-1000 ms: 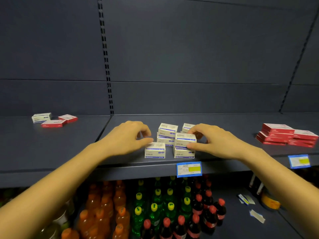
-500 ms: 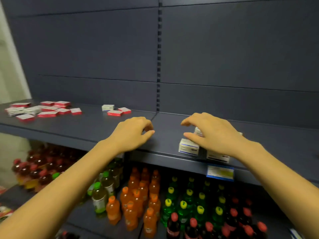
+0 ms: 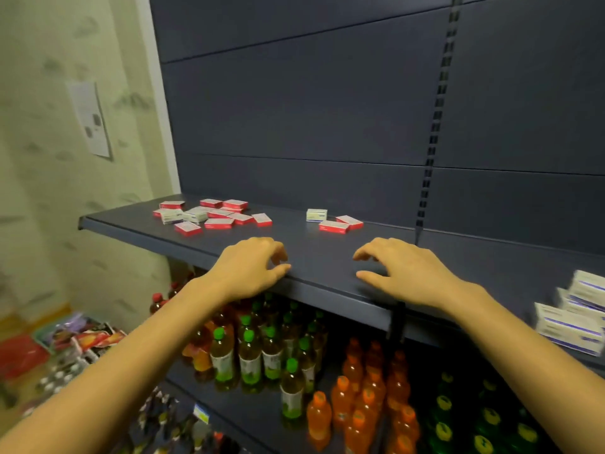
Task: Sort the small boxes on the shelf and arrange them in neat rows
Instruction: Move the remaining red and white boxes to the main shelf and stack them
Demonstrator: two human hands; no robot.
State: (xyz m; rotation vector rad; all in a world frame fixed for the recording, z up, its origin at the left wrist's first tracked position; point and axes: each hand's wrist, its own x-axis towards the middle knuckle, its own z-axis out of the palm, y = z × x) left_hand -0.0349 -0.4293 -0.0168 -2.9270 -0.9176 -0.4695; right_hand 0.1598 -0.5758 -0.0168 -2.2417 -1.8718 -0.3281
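A dark shelf runs across the view. A loose heap of several red and white small boxes lies at its far left. Further right sit one white box and two red boxes. Stacked white-and-blue boxes show blurred at the right edge. My left hand hovers over the shelf's front edge, fingers loosely curled, holding nothing. My right hand hovers beside it, fingers spread and bent, empty too.
Below the shelf stand rows of green-capped bottles and orange bottles. A wall with a paper notice is at left. Packets and a red item lie on the floor at lower left.
The view has swung left along the shelf. My right hand has let go of the white boxes, which now sit at the right edge. Both hands moved left, empty.
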